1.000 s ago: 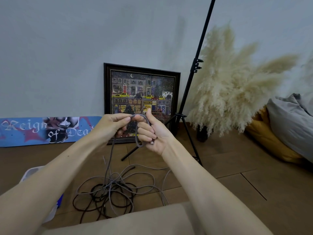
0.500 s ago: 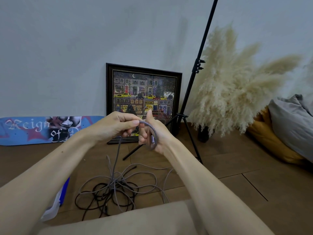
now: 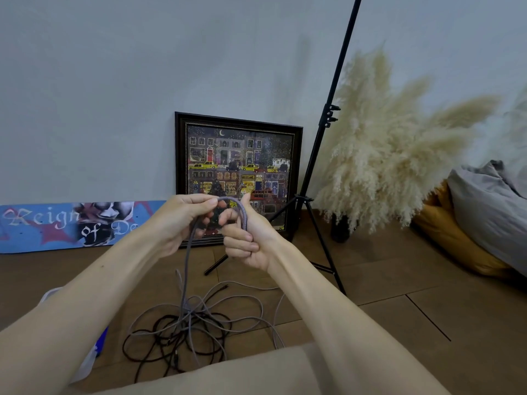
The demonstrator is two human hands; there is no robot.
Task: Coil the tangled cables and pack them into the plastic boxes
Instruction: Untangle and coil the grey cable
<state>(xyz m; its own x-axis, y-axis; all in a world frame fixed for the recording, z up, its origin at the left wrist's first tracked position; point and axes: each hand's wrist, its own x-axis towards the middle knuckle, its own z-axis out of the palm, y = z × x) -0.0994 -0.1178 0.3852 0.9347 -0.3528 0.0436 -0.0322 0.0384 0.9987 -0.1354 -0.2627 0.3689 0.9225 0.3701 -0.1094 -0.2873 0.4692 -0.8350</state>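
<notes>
Head view: at frame centre the left hand (image 3: 182, 220) pinches a grey cable (image 3: 186, 269), which arches to the right hand (image 3: 251, 238), fingers curled round it; it drops to the tangled cables (image 3: 194, 326) on the floor, lower centre, plastic box (image 3: 85, 363) lower left

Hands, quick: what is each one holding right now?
Left hand: pinches the grey cable.
Right hand: curled round a loop of the same cable.

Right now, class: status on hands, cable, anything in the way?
Left hand and right hand grip grey cable loop. Tail drops into tangle with black cable.
</notes>
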